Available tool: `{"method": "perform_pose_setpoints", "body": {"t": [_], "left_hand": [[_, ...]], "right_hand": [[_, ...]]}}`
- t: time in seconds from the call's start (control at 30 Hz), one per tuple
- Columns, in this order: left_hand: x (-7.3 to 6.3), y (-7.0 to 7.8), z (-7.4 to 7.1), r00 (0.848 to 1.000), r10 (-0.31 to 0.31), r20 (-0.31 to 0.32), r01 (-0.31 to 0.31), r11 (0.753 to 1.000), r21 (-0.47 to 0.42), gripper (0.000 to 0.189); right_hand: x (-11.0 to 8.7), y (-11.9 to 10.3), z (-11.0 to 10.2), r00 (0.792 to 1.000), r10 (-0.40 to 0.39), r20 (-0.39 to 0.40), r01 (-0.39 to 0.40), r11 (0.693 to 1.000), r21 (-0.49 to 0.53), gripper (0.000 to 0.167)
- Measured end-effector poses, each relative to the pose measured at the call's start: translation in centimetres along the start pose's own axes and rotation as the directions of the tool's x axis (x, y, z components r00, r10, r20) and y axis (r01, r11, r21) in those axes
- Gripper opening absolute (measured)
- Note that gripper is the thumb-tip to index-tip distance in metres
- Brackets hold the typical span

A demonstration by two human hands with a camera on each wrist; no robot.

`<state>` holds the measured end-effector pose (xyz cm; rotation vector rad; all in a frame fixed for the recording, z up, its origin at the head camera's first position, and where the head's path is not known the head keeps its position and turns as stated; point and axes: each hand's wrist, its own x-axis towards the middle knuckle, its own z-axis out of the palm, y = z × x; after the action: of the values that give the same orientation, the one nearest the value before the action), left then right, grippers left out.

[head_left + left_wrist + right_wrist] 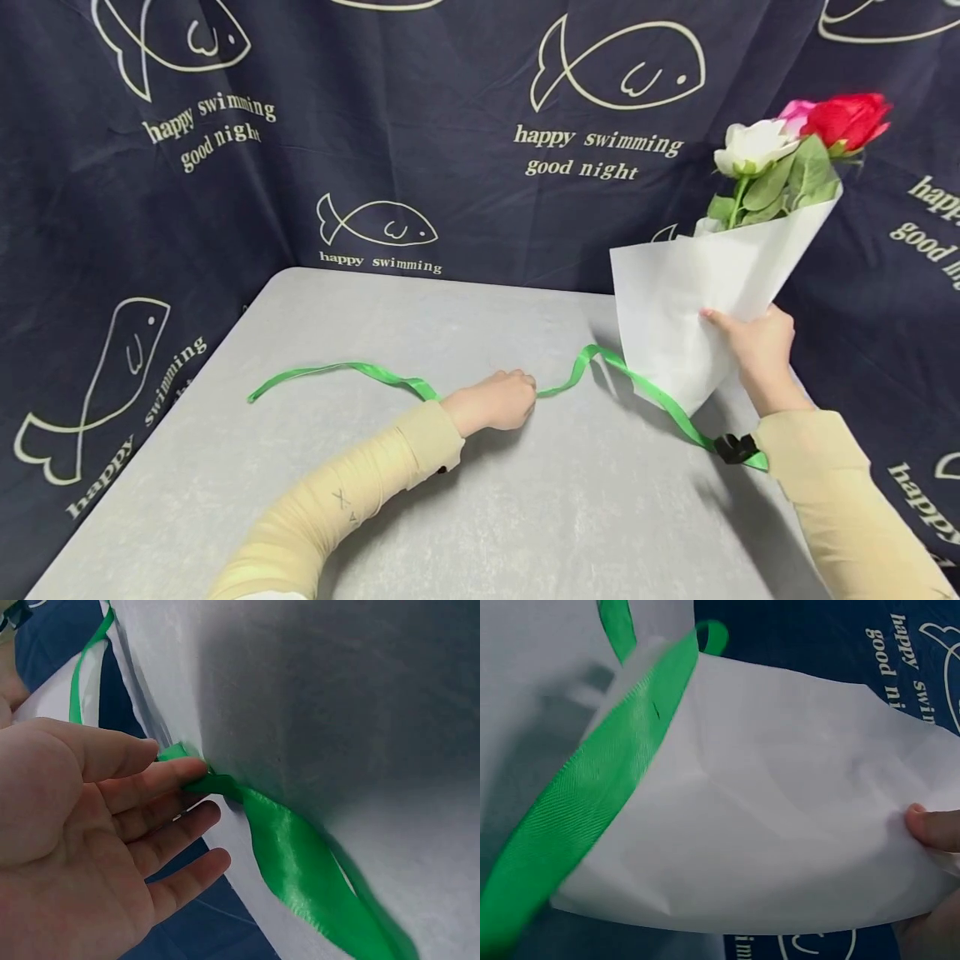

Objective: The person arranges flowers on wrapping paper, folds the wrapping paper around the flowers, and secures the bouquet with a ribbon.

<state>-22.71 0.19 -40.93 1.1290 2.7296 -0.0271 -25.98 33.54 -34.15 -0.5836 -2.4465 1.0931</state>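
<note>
A bouquet wrapped in white paper (675, 308) is held upright at the right by my right hand (761, 346), its thumb lying across the paper. From the paper's top rise a red rose (847, 121), a white rose (753, 148) and a pink bloom partly hidden behind them. Near the table's middle, my left hand (498, 400) pinches a green ribbon (581, 367) between thumb and forefinger; the other fingers are loosely bent in the left wrist view. The ribbon runs rightward in front of the paper's lower end toward my right wrist. In the right wrist view the ribbon (622, 750) overlaps the paper.
The ribbon's free end lies at the left on the grey tabletop (525, 517). A dark blue cloth (465, 100) printed with fish and words hangs behind and beside the table. A small black object (735, 448) sits at my right cuff, overlapping the ribbon.
</note>
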Motion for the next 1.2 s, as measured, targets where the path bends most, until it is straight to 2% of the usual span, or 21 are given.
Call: {"method": "perform_pose_setpoints", "body": {"t": [0.2, 0.43, 0.53, 0.63, 0.73, 0.9, 1.03, 1.1, 1.2], "left_hand": [[0.2, 0.0, 0.1, 1.0, 0.004, -0.003, -0.004, 1.0, 0.025, 0.027], [0.2, -0.2, 0.6, 1.0, 0.018, -0.011, -0.018, 1.0, 0.021, 0.03], [0.1, -0.3, 0.5, 0.999, 0.021, -0.045, -0.021, 1.0, -0.003, 0.032], [0.2, -0.3, 0.2, 0.991, 0.015, -0.133, -0.021, 0.999, -0.042, 0.033], [0.4, -0.1, -0.2, 0.973, 0.003, -0.23, -0.024, 0.996, -0.087, 0.037], [0.3, 0.0, -0.7, 0.94, -0.03, -0.338, -0.037, 0.981, -0.191, 0.047], [0.2, -0.3, -1.0, 0.901, -0.041, -0.432, -0.107, 0.944, -0.311, 0.052], [0.2, -0.5, -1.2, 0.88, -0.046, -0.473, -0.168, 0.901, -0.4, 0.053], [0.3, -0.6, -1.4, 0.86, -0.078, -0.504, -0.248, 0.8, -0.546, 0.051]], "right_hand": [[0.5, -1.5, -0.3, 0.992, -0.037, -0.118, 0.041, 0.999, 0.033, 0.069], [1.0, -2.2, -0.1, 0.983, -0.008, -0.183, 0.054, 0.969, 0.243, 0.064], [0.8, -2.5, 0.1, 0.987, -0.004, -0.16, 0.048, 0.961, 0.273, 0.065], [0.4, -3.1, 0.5, 0.993, 0.018, -0.119, 0.026, 0.934, 0.357, 0.064], [-0.3, -4.0, 0.9, 0.996, 0.058, -0.063, -0.023, 0.89, 0.455, 0.063], [-2.0, -5.6, 1.3, 0.994, 0.095, 0.05, -0.108, 0.868, 0.484, 0.067], [-3.6, -6.5, 1.9, 0.991, 0.056, 0.117, -0.113, 0.816, 0.567, 0.059], [-4.4, -6.8, 2.2, 0.987, 0.014, 0.158, -0.11, 0.775, 0.622, 0.054], [-5.4, -7.2, 2.6, 0.969, -0.062, 0.24, -0.12, 0.729, 0.674, 0.048]]}}
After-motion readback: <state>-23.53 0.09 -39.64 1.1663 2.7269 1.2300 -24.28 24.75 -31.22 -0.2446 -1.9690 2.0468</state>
